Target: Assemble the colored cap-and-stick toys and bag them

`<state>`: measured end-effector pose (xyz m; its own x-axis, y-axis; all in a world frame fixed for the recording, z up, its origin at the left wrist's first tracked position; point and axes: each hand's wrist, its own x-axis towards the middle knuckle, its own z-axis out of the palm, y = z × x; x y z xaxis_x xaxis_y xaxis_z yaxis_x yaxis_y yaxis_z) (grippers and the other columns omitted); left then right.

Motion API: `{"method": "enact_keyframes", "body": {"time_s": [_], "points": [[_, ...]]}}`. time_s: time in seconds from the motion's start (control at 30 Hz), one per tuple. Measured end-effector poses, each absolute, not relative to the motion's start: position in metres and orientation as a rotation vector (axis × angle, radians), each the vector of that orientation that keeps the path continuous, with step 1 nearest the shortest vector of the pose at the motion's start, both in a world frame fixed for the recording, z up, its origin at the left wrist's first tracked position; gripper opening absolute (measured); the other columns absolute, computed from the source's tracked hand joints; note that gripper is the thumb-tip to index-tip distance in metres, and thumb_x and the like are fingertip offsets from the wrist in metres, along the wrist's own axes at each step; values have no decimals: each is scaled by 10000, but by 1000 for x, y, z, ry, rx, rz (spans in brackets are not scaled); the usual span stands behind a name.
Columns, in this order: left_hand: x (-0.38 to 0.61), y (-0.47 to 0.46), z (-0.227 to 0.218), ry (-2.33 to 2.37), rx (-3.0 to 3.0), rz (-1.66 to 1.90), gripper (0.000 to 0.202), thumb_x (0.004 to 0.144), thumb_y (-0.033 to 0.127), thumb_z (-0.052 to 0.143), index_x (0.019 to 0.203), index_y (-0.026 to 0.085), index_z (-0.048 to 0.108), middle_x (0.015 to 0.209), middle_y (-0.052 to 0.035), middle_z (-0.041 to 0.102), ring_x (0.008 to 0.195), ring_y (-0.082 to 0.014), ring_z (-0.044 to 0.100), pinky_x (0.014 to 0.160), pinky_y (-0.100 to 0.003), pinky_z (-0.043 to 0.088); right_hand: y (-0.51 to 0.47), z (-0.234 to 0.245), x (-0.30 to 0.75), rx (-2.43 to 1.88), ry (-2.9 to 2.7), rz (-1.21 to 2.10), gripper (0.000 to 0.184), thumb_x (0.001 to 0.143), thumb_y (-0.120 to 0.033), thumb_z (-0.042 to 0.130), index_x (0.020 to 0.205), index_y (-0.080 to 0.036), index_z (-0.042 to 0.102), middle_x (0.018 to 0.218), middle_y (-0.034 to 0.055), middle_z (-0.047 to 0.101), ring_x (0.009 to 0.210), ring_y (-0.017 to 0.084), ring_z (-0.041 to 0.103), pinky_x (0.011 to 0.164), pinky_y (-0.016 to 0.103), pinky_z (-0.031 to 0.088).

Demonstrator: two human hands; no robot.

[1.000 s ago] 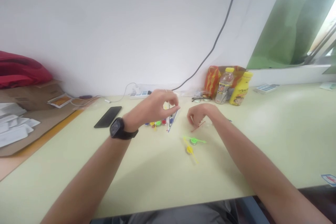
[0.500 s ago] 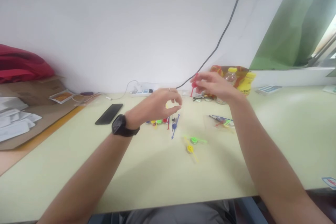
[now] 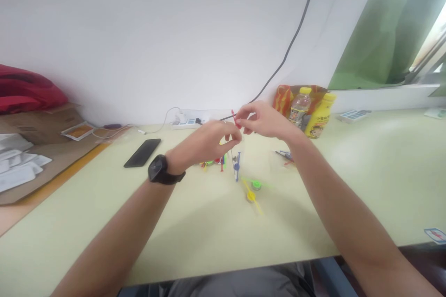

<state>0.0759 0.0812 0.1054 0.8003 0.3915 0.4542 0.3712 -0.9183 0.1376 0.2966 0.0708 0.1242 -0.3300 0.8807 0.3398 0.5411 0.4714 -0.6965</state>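
Observation:
My left hand [image 3: 205, 141], with a black watch on its wrist, is pinched shut on a small clear bag [image 3: 237, 158] that hangs from it and holds a blue stick piece. My right hand [image 3: 263, 120] is closed on a thin red stick piece [image 3: 235, 119], held just above the bag's top, next to the left fingertips. On the pale green table [image 3: 365, 185] below lie a green spinner [image 3: 257, 184] and a yellow spinner [image 3: 251, 196]. A cluster of small coloured pieces [image 3: 212, 163] lies behind my left hand.
A black phone [image 3: 142, 152] lies at the left. A power strip [image 3: 186, 123] sits against the wall. Two bottles [image 3: 310, 113], a snack bag and glasses stand at the back right. More loose pieces [image 3: 285, 155] lie by my right forearm. Cardboard and white packets fill the far left.
My right hand lifted the red stick piece off the table, swung it up to the right, then brought it left to meet my left hand above the bag.

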Motion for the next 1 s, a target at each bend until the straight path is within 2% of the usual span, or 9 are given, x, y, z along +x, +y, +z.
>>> {"method": "enact_keyframes", "body": {"time_s": [0.23, 0.4, 0.53, 0.67, 0.73, 0.83, 0.9, 1.0], "points": [[77, 79, 106, 634, 2910, 738, 157, 1023, 236, 566, 981, 227, 718, 911, -6, 762, 720, -154, 661, 778, -309, 491, 73, 123, 295, -1205, -1952, 701, 64, 932, -198, 712, 878, -179, 684, 1012, 71, 778, 739, 180, 769, 643, 265, 571], [78, 77, 108, 636, 2887, 697, 179, 1035, 233, 540, 1022, 242, 718, 920, 2, 761, 681, -144, 645, 711, -296, 475, 73, 122, 295, -1238, -2017, 772, 58, 915, -150, 680, 873, -188, 665, 963, 47, 773, 752, 185, 778, 654, 256, 578], [78, 76, 109, 632, 2918, 685, 159, 1025, 223, 540, 1014, 238, 698, 891, 0, 748, 713, -160, 653, 745, -310, 476, 69, 128, 299, -1279, -2109, 772, 29, 939, -198, 663, 918, -195, 684, 950, 48, 766, 753, 171, 761, 665, 253, 567], [77, 75, 109, 687, 2899, 651, 172, 1037, 257, 505, 1000, 235, 671, 872, -8, 730, 755, -178, 672, 770, -323, 485, 77, 127, 320, -1348, -2214, 740, 74, 957, -256, 651, 986, -216, 707, 987, 64, 758, 775, 172, 742, 648, 252, 556], [76, 75, 110, 730, 2860, 626, 166, 1044, 277, 485, 1027, 241, 646, 880, -10, 722, 753, -182, 676, 735, -319, 486, 89, 115, 332, -1423, -2256, 757, 103, 926, -227, 665, 1013, -220, 720, 1002, 81, 752, 778, 188, 738, 623, 261, 552], [74, 76, 109, 792, 2772, 554, 128, 1041, 297, 481, 1031, 246, 598, 813, -8, 692, 647, -175, 642, 612, -307, 461, 113, 84, 336, -1577, -2362, 827, 222, 847, -160, 696, 1061, -211, 731, 1001, 109, 753, 727, 214, 726, 607, 302, 545], [74, 75, 108, 787, 2717, 527, 104, 1032, 319, 506, 1015, 245, 578, 795, -12, 686, 613, -172, 629, 565, -300, 449, 127, 59, 325, -1542, -2425, 782, 249, 857, -151, 657, 1092, -207, 718, 1067, 108, 754, 815, 226, 722, 695, 318, 551], [75, 73, 108, 729, 2673, 537, 149, 998, 381, 602, 1016, 234, 592, 846, -22, 715, 680, -171, 665, 588, -284, 480, 139, 27, 300, -1388, -2517, 702, 216, 843, -147, 656, 1042, -207, 715, 1074, 83, 763, 998, 255, 674, 820, 313, 517]]}}
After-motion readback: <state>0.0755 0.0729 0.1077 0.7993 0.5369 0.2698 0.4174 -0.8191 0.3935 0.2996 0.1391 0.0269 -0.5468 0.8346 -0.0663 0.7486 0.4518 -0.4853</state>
